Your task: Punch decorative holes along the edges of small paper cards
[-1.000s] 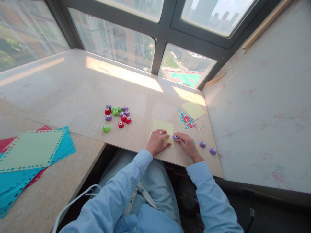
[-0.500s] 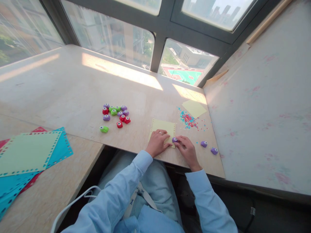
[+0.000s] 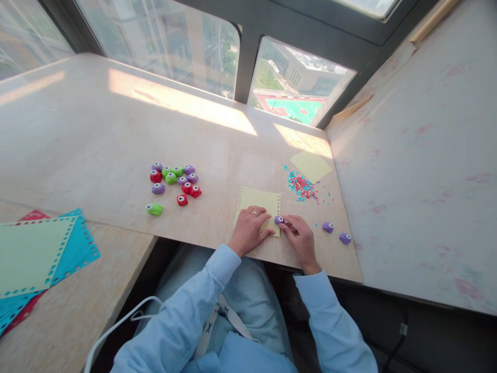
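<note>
A pale yellow sheet of paper (image 3: 261, 198) lies near the table's front edge, with small holes along its left and right sides. My left hand (image 3: 249, 229) rests on the sheet, fingers and thumb apart, pressing it against the table. At the sheet's right edge sits a small purple craft punch (image 3: 279, 220) with a round white-and-dark button. The fingers of my right hand (image 3: 298, 237) are closed on it from the right. Whether the paper is inside the punch's slot is too small to tell.
Two purple punches (image 3: 336, 232) lie to the right. Red and blue paper bits (image 3: 302, 187) are scattered beside another yellow sheet (image 3: 311, 166). A group of purple, green and red punches (image 3: 171, 178) stands left. Hole-edged coloured sheets (image 3: 34, 254) overlap at far left. A wall (image 3: 419, 181) borders the right.
The camera view has shifted a little. The punch in my right hand sits slightly higher along the sheet's right edge. My left hand stays on the paper.
</note>
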Available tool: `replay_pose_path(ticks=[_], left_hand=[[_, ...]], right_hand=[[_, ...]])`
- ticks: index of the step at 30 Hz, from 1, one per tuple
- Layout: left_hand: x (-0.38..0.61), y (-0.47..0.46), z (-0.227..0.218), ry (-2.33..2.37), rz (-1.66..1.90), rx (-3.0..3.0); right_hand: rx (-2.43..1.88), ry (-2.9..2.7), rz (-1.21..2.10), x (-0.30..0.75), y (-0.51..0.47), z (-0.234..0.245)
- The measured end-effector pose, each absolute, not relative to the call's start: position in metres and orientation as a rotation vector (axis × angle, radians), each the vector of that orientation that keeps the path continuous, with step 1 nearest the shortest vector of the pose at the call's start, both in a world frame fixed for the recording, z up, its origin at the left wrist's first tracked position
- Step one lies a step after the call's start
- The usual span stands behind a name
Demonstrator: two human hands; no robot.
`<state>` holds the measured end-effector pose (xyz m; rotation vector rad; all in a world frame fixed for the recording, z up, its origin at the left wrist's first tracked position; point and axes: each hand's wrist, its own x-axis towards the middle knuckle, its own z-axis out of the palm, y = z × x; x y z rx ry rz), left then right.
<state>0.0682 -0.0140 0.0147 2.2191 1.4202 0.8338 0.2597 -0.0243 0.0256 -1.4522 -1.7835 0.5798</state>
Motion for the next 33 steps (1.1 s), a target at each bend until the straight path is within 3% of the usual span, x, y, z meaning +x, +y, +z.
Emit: replay_pose_path(ticks=[21, 33], left_hand=[[0.068, -0.015, 0.016, 1.411, 0.807, 2.178], [0.068, -0.014, 0.016, 1.413, 0.805, 2.167]], right_hand=[[-1.54, -1.677, 0.645, 0.259, -0.028, 0.032], [-1.61, -1.377, 1.036, 0.254, -0.002, 0.038]])
